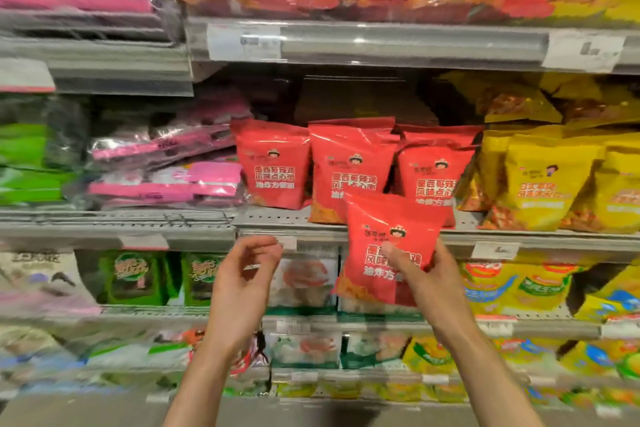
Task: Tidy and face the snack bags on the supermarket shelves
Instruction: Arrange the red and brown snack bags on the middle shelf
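Observation:
My right hand [424,274] grips a red snack bag [388,236] by its lower right part, thumb on the front, holding it upright in front of the shelf edge. Three matching red bags [349,163] stand in a row, faces forward, on the middle shelf [273,218] just behind and above it. My left hand [246,274] is raised to the left of the held bag, fingers loosely curled, holding nothing.
Yellow bags [543,180] stand to the right of the red row. Pink flat packs [166,177] and green packs [24,163] lie to the left. Red and yellow bags fill the shelf above; green, white and yellow bags [495,288] fill those below.

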The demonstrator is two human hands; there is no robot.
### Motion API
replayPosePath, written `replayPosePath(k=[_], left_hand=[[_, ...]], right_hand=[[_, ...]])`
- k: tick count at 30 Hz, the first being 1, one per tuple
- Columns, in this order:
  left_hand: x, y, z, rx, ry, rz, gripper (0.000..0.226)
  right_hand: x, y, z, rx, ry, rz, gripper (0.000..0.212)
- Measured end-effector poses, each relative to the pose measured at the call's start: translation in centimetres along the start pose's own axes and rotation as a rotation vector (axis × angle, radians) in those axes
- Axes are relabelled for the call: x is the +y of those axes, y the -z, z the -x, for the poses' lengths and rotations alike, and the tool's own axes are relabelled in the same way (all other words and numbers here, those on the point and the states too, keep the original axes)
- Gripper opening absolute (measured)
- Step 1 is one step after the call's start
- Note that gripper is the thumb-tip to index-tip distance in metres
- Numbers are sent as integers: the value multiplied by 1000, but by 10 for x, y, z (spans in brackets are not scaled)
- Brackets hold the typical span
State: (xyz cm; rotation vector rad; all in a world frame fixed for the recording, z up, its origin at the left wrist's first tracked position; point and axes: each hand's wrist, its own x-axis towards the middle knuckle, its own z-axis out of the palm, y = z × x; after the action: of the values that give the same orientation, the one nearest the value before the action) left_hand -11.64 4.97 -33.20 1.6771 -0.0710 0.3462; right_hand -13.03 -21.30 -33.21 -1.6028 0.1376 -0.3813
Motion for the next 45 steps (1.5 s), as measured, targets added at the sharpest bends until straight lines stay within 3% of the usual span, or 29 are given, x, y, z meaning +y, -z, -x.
replayPosePath(k=[6, 11, 13, 16, 19, 23, 26, 31, 39, 45], left_hand=[[8, 15, -33, -175, -45, -90, 27], [14, 15, -69, -256, -40, 10, 57], [14, 14, -80, -249, -53, 25, 59], [13, 16, -95, -159, -107, 27, 52], [10, 23, -106, -81, -127, 33, 48], [4, 27, -116, 5, -146, -76, 46], [-6, 24, -115, -36, -137, -163, 50], [-14, 25, -116, -50, -161, -301, 52], [-10, 21, -111, -44, -226, -435, 53], [-6, 37, -108, -50, -180, -428, 49]], right_hand=[[-32, -74, -17, -71, 23, 14, 53], [-59, -117, -42, -153, 44, 70, 78], [-67, -129, -50, -165, 44, 73, 77], [-78, -136, -59, -214, 86, 115, 52], [-78, -122, -64, -235, 159, 216, 55], [-63, -90, -61, 16, 540, 573, 40], [-45, -81, -61, 271, 759, 843, 44], [-24, -83, -68, 170, 672, 986, 57], [-21, -83, -68, 89, 598, 1020, 60], [-37, -69, -58, 189, 609, 849, 40]])
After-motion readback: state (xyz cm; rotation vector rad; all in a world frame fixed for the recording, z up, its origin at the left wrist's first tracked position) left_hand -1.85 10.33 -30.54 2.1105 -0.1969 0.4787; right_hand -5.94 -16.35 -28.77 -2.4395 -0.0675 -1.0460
